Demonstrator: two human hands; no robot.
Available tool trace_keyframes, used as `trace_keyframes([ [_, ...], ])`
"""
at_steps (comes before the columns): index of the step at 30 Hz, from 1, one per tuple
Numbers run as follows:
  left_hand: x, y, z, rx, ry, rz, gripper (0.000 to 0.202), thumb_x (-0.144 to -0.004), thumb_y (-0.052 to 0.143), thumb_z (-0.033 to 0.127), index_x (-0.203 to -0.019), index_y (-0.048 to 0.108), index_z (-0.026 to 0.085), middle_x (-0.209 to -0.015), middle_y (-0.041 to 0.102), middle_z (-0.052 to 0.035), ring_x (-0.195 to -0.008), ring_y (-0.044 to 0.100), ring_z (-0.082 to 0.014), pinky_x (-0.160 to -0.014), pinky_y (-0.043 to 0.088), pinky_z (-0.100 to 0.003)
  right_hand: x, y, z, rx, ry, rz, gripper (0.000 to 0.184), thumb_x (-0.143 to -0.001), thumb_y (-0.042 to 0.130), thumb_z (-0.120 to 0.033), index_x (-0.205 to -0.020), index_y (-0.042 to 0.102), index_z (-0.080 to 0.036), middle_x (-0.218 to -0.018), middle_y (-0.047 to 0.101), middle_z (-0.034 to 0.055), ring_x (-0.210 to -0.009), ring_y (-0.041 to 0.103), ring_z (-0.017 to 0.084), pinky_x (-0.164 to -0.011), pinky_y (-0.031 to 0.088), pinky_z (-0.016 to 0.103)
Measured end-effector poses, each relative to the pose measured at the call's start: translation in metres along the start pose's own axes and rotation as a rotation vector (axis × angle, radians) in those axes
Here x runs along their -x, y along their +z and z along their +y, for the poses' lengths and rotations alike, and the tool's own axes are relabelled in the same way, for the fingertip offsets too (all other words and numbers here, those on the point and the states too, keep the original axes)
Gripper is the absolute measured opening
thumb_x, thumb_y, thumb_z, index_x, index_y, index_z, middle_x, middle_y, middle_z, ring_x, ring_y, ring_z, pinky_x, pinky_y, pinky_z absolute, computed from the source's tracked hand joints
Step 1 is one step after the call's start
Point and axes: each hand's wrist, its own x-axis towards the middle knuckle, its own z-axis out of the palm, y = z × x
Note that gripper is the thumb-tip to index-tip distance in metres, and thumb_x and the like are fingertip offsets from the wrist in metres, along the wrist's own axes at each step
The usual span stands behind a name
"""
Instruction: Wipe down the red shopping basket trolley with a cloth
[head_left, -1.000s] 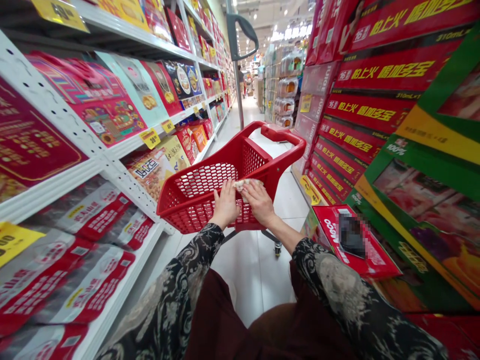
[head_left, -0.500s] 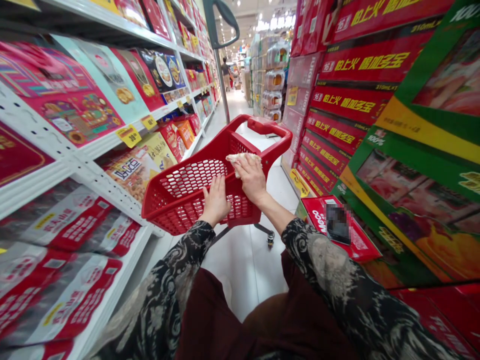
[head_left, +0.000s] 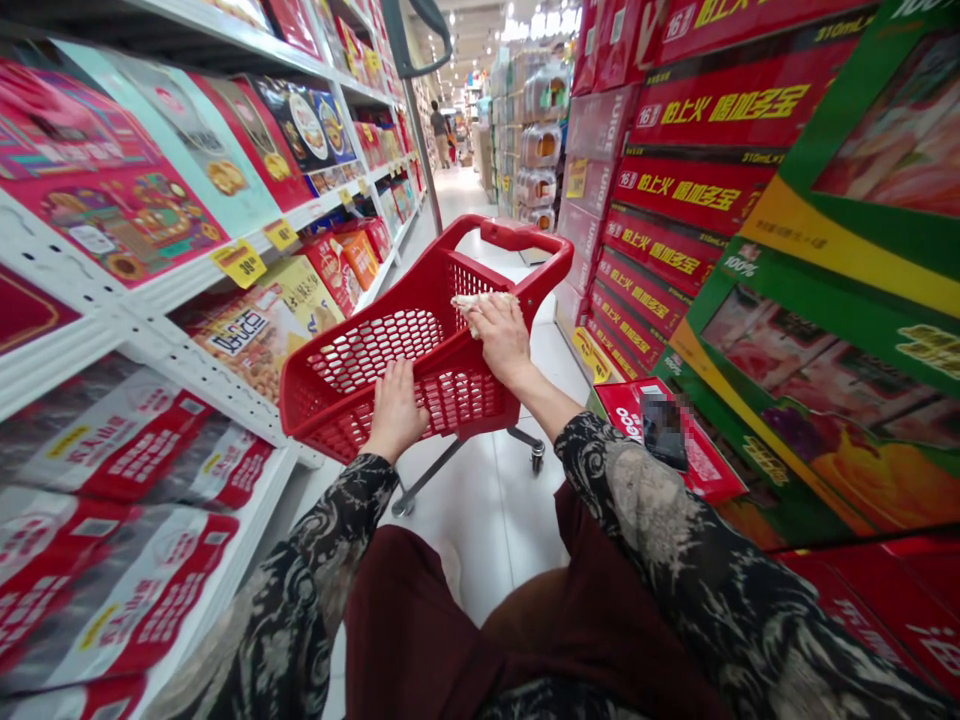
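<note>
In front of me stands a red plastic shopping cart (head_left: 352, 345), its basket turned toward the left shelf and its handle (head_left: 525, 236) on the far right side. My right hand (head_left: 501, 335) presses a whitish cloth (head_left: 472, 304) against the upper side rim of the cart, just below the handle. Most of the cloth is hidden under the fingers. Against the near side wall of the basket rests my left hand (head_left: 397, 408), fingers stretched out and holding nothing.
Shelves with boxed and bagged goods (head_left: 247, 330) line the left. Stacked red drink cartons (head_left: 682, 190) and green boxes (head_left: 832, 350) rise on the right. A red box (head_left: 697, 465) bears a dark object. A grey post (head_left: 424, 150) stands beyond the cart; a person (head_left: 439, 135) is far down the aisle.
My left hand has slid leftward along the basket's side. The right hand stays on the rim with the cloth. My view has shifted slightly, and another cart leg now shows.
</note>
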Motion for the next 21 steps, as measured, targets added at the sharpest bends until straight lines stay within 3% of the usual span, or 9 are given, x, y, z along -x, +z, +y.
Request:
trace_keyframes([
  [9,-0.005,-0.004,0.016,-0.050,0.020,-0.037,0.076,-0.071,0.050,0.020,-0.141,0.028,0.002,-0.148,0.032,-0.0220,-0.141,0.025,-0.0299,-0.114,0.022,-0.048,0.017,0.027,-0.015,-0.032,-0.128,-0.048,0.033,-0.095,0.040,-0.017,-0.122,0.058,-0.021,-0.133,0.055,0.0075,-0.134,0.037,0.022,-0.114,0.024,0.047],
  [12,-0.004,-0.007,0.018,-0.084,0.021,-0.064,0.076,-0.073,0.048,0.021,-0.143,0.026,0.006,-0.150,0.030,-0.0192,-0.141,0.025,-0.0291,-0.113,0.017,-0.056,0.010,0.023,-0.021,-0.002,-0.166,-0.067,0.030,-0.095,0.041,-0.019,-0.119,0.059,-0.021,-0.127,0.059,0.0078,-0.128,0.041,0.023,-0.111,0.026,0.048],
  [16,-0.001,-0.010,0.020,-0.109,0.031,-0.092,0.075,-0.074,0.046,0.023,-0.145,0.023,0.009,-0.152,0.026,-0.0168,-0.142,0.023,-0.0277,-0.112,0.012,-0.061,-0.004,0.011,-0.019,0.046,-0.189,-0.151,0.029,-0.097,0.036,-0.022,-0.114,0.060,-0.018,-0.103,0.066,0.0078,-0.107,0.051,0.023,-0.103,0.030,0.047],
  [21,0.000,-0.010,0.018,-0.120,0.058,-0.107,0.077,-0.075,0.046,0.024,-0.146,0.022,0.010,-0.153,0.024,-0.0168,-0.142,0.022,-0.0276,-0.112,0.012,-0.060,-0.001,0.008,-0.016,0.062,-0.198,-0.144,0.032,-0.099,0.033,-0.024,-0.117,0.058,-0.018,-0.108,0.063,0.0088,-0.108,0.048,0.023,-0.101,0.029,0.043],
])
